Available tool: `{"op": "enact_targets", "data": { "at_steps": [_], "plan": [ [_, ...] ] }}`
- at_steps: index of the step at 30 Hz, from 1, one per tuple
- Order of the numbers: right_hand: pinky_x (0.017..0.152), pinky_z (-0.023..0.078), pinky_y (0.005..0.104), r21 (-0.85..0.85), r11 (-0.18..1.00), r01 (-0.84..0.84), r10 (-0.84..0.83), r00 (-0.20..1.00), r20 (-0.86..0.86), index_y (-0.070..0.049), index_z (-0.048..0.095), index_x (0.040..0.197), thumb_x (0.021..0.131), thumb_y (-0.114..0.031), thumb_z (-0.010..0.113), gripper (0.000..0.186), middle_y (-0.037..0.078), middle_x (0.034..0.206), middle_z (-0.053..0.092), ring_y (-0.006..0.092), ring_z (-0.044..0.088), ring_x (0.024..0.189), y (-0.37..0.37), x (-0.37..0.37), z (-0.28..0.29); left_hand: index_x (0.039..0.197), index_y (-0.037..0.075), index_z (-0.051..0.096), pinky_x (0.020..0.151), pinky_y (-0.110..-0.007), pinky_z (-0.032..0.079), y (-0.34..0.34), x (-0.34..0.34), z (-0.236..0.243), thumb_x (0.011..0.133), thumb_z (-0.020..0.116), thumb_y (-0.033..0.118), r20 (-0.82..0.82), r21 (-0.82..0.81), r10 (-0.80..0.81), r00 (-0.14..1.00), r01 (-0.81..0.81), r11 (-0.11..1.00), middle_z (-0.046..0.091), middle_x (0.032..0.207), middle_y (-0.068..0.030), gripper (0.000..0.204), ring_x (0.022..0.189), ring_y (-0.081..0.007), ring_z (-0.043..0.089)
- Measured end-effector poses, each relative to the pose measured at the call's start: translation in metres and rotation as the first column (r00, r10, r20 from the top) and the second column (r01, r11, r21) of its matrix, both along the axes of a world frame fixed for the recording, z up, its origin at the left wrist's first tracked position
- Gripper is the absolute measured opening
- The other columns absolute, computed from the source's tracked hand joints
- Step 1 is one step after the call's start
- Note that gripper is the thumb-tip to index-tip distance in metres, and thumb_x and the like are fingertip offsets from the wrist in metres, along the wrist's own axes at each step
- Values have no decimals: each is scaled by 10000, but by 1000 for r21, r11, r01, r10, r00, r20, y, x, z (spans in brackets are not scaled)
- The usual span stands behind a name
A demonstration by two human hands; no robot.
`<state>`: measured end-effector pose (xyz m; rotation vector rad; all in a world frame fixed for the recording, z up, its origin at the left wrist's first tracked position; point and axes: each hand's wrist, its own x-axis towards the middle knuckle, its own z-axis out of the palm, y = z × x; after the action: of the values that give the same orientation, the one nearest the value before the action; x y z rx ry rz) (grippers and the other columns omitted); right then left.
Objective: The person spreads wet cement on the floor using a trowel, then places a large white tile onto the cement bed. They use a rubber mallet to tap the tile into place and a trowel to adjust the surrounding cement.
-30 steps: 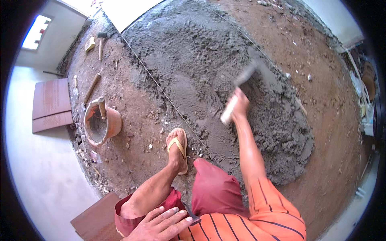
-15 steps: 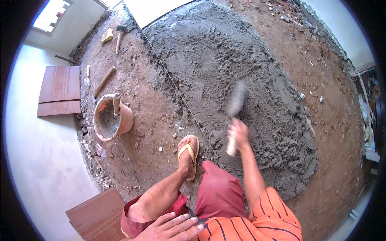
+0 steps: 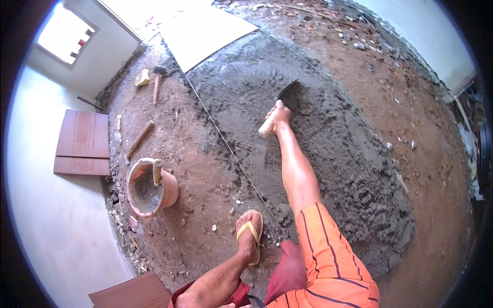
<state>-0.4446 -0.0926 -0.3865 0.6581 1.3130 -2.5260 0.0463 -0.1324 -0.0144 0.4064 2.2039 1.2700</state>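
Observation:
My right hand (image 3: 281,115) is closed around the pale handle of a trowel (image 3: 289,91), with my arm stretched far forward. The trowel's dark blade is tilted, its edge at the surface of the wet grey mortar bed (image 3: 246,77). A taut string (image 3: 226,141) runs along the left side of the mortar. Only a sliver of my left hand (image 3: 228,306) shows at the lower edge, by my thigh; its fingers are mostly cut off from view.
A white tile (image 3: 205,31) lies at the mortar's far end. To the left are a bucket (image 3: 171,190) with a wooden-handled tool on its rim, a mallet (image 3: 156,87), a hammer-like tool (image 3: 139,139), a yellow sponge-like block (image 3: 142,77) and brown tiles (image 3: 82,136). Another string (image 3: 334,87) borders the right.
My right hand has reached forward and left over the mortar with the trowel. My left hand has dropped almost out of view. The view has shifted, showing more of the white tile.

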Motion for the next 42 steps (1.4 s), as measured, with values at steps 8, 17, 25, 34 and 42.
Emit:
{"op": "enact_targets", "data": {
  "at_steps": [8, 17, 25, 34, 42],
  "plan": [
    [425, 430, 294, -91, 914, 395, -378, 911, 163, -143, 428, 836, 945, -370, 516, 267, -4, 694, 451, 123, 472, 505, 135, 181, 32, 1401, 68, 436, 1093, -457, 301, 11, -16, 30, 867, 569, 284, 16, -161, 12, 1000, -9, 987, 475, 1402, -130, 591, 1323, -279, 426],
    [449, 444, 360, -120, 919, 376, -377, 926, 11, -81, 439, 743, 932, -320, 484, 308, 43, 599, 447, 183, 479, 479, 127, 38, 6, 1464, 16, 280, 1120, -535, 181, 20, -11, 15, 821, 590, 246, 71, -80, -294, 953, 300, 951, 301, 1485, -227, 749, 1390, -403, 262],
    [482, 463, 325, 107, 994, -7, -8, 991, 135, -136, 483, 800, 936, -359, 530, 265, 16, 651, 499, 163, 535, 554, 229, 202, 48, 1387, 63, 452, 1098, -444, 296, 37, -32, 37, 880, 512, 225, 30, -168, -131, 991, 134, 977, 476, 1407, -122, 536, 1330, -276, 425],
    [753, 508, 508, 835, -509, -209, 417, 789, 452, -21, 642, 938, 876, -445, 498, 453, 238, 870, 669, 407, 648, 824, 407, 119, 92, 1398, 50, 428, 1111, -445, 271, 41, -30, 33, 870, 530, 205, 3, -98, -189, 982, 188, 977, 444, 1435, -136, 560, 1335, -293, 415],
    [612, 474, 434, 819, -298, -490, 618, 555, 557, -11, 595, 762, 862, -365, 560, 370, 161, 698, 627, 298, 614, 666, 391, 178, 92, 1409, 49, 415, 1111, -452, 263, 44, -19, 34, 871, 546, 262, 21, -100, -208, 978, 209, 973, 433, 1440, -143, 594, 1348, -306, 393]
  ]
}}
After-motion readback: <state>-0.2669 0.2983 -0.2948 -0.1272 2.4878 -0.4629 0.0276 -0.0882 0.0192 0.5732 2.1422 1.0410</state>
